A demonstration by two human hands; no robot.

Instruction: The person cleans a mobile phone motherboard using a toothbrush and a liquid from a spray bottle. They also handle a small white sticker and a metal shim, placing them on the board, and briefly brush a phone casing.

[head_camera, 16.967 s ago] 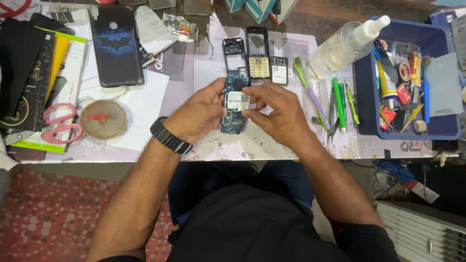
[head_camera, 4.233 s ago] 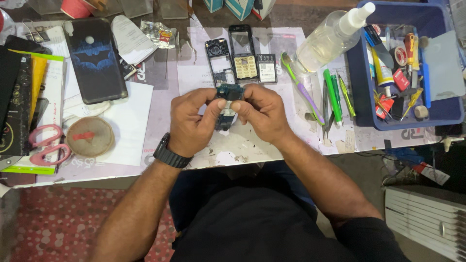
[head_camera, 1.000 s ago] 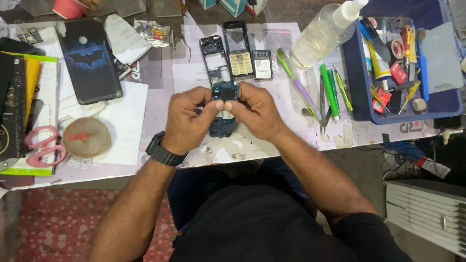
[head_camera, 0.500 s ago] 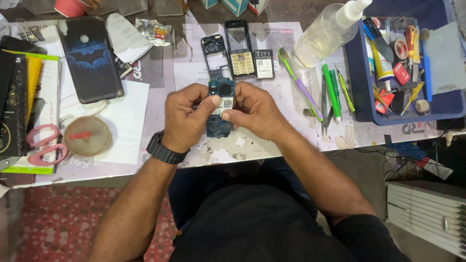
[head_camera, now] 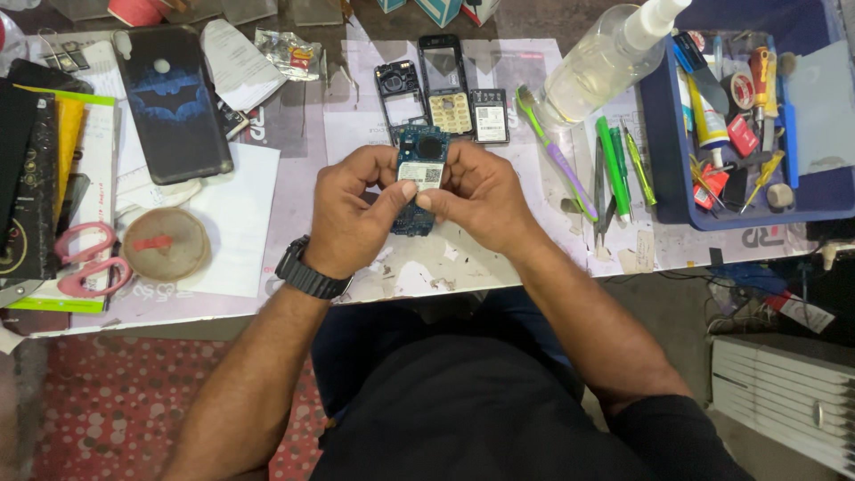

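— What is different from half a second ago?

— The blue circuit board (head_camera: 419,178) now stands more upright between the two hands, its white label and round black part turned toward the camera. Half a second ago it sat lower and more covered by the fingers.

— How is it held?

— The left hand (head_camera: 352,214) has its grip closed on the board's left edge, thumb pressing near the label. The right hand (head_camera: 481,200) is closed on the right edge, thumb tip meeting the left one just below the label. The board is lifted just above the surface (head_camera: 427,267), in front of the person.

— And what does that shift suggest?

— I judge the work is now on the board's face itself, an inspection or a small press there.

— Anything close by?

— The empty phone frame (head_camera: 401,93), the keypad front (head_camera: 447,85) and a small battery (head_camera: 489,116) lie just beyond the hands; a green-headed toothbrush (head_camera: 552,151) lies to the right, beside tweezers and a blue tray (head_camera: 663,160).
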